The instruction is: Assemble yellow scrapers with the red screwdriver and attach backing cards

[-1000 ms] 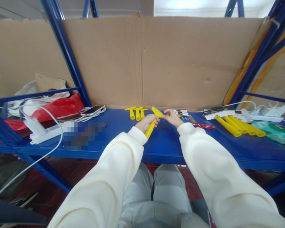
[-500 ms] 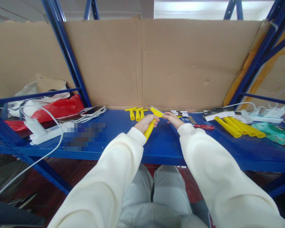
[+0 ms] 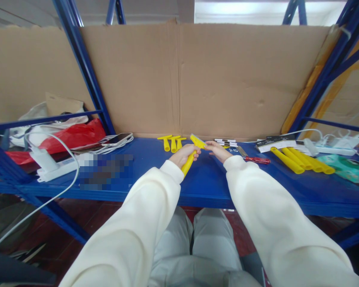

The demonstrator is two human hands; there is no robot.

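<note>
Scraper [image 3: 198, 141]: yellow, held just above the blue shelf [image 3: 208, 183], in front of the cardboard [image 3: 233, 79]. Its head points up and away from me; its handle slants down toward my body.

My left hand [image 3: 184, 155]: clenched around the handle, fingers wrapped, the handle's lower end sticking out below the fist. My right hand [image 3: 217, 150]: partly curled, fingertips at the right end of the scraper's head, beside my left fingers. I cannot tell whether they pinch it or only touch it.

Beyond my left hand, near the cardboard: three yellow T-shaped pieces [image 3: 174, 144] in a row. Just beyond my right hand: small black-and-white packs [image 3: 225, 142]. Right of that hand: a red-handled tool [image 3: 258, 160], lying flat. Farther right: yellow tubes [image 3: 290, 162], side by side, next to a black-and-white box [image 3: 275, 142]; then a green packet [image 3: 347, 168]. Well to the left: a phone [image 3: 119, 139] and a red bag [image 3: 77, 136].
</note>
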